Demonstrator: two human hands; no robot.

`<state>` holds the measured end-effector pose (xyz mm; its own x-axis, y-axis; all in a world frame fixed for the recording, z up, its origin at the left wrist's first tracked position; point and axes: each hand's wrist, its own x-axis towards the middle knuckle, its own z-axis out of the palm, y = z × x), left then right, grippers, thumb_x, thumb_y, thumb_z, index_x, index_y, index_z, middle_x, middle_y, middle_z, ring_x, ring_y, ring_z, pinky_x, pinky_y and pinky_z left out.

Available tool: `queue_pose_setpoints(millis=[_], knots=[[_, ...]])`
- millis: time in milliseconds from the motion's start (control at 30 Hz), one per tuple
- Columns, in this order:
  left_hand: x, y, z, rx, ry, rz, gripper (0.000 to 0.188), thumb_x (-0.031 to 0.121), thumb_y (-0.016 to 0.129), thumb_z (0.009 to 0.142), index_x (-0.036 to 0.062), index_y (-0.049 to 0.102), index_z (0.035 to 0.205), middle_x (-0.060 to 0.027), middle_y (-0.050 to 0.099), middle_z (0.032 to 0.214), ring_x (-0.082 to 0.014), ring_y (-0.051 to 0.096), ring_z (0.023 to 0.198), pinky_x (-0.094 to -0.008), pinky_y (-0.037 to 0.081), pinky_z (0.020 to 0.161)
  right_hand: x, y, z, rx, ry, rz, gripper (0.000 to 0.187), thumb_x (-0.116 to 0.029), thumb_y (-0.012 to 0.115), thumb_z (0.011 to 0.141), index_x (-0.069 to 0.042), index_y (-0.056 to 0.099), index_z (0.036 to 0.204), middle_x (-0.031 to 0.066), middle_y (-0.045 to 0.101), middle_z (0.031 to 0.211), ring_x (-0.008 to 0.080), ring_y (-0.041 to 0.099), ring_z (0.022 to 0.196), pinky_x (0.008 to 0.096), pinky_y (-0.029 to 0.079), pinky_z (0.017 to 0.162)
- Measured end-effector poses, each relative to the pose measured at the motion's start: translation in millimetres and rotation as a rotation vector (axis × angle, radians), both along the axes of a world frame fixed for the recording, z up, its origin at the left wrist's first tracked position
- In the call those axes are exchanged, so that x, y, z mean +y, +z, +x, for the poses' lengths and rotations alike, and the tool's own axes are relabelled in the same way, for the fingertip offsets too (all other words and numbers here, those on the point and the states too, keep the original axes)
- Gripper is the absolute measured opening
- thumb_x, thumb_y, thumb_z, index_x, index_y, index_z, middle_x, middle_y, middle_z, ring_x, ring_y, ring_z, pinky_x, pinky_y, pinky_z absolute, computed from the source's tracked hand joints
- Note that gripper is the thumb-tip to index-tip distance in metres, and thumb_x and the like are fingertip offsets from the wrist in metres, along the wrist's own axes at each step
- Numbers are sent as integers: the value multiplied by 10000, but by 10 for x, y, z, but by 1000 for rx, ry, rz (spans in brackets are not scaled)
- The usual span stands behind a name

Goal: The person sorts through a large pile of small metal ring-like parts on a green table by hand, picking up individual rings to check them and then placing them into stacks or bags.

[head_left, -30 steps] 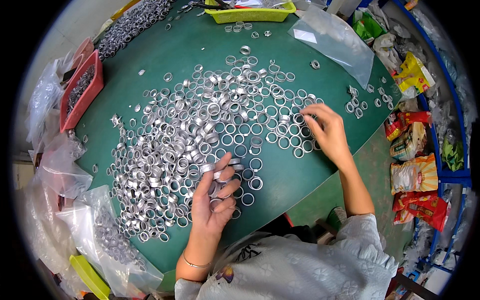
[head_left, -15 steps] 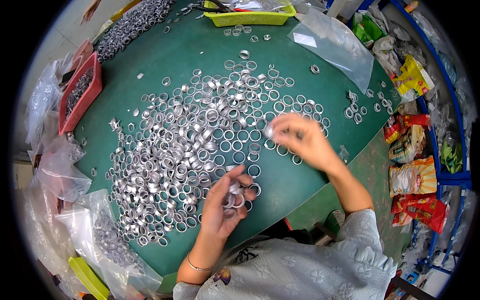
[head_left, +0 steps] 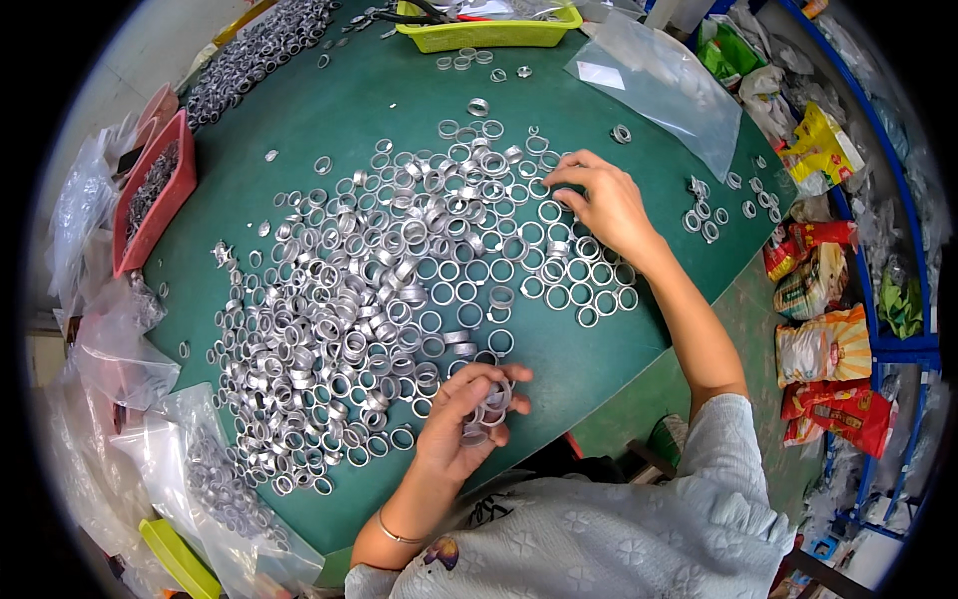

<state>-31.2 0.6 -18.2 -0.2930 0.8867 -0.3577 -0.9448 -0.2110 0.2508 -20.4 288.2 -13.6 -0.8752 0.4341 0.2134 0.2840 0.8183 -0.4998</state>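
Observation:
A wide heap of silver metal rings lies on the green table, thinning to a single layer of flat rings on its right side. My left hand, palm turned up at the heap's near edge, is curled around several of these metal rings. Farther out, my right hand reaches over the right edge of the heap. Its thumb and fingers are bent together beside the flat rings; what is between the fingertips, if anything, is too small to make out.
A pink bin of small metal parts stands at left, near another dark heap. A yellow-green basket with tools sits at the far edge. Clear plastic bags lie around. Colourful packages fill the blue shelf at right.
My right hand has moved away from me across the flat rings, and the silver piece at its fingertips no longer shows. My left hand has shifted slightly right, still holding rings.

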Motion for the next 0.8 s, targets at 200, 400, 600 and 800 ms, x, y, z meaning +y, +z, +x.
queue_pose_setpoints(millis=[200, 400, 600, 800], knots=[[-48, -78, 17, -16, -8, 103, 183, 235, 567, 893, 57, 559, 933, -115, 553, 946, -170, 552, 690, -168, 366, 344, 53, -56, -74, -61, 27, 78, 90, -131, 637, 792, -84, 662, 864, 61, 579, 951, 275, 594, 759, 388, 454, 682], [-50, -77, 32, 4, -36, 113, 174, 226, 557, 899, 56, 554, 935, -110, 556, 940, -172, 547, 687, -169, 361, 353, 31, 97, 129, 3, -4, -951, 187, -166, 588, 877, 15, 609, 917, 35, 569, 890, 48, 412, 541, 216, 344, 471], [-54, -70, 27, 12, -45, 103, 143, 203, 566, 892, 67, 570, 937, -112, 566, 944, -179, 552, 702, -172, 362, 361, -21, 168, 292, 195, 163, -1753, 209, -161, 458, 934, 2, 542, 1035, 184, 604, 996, 43, 356, 466, 179, 300, 378], [-47, -79, 49, 49, -33, 90, 132, 174, 568, 888, 79, 595, 976, -116, 576, 969, -191, 559, 724, -170, 362, 368, 69, 147, 170, 238, 66, -1356, 200, -156, 516, 912, -12, 584, 1034, 90, 584, 790, 70, 415, 528, 166, 307, 411]])
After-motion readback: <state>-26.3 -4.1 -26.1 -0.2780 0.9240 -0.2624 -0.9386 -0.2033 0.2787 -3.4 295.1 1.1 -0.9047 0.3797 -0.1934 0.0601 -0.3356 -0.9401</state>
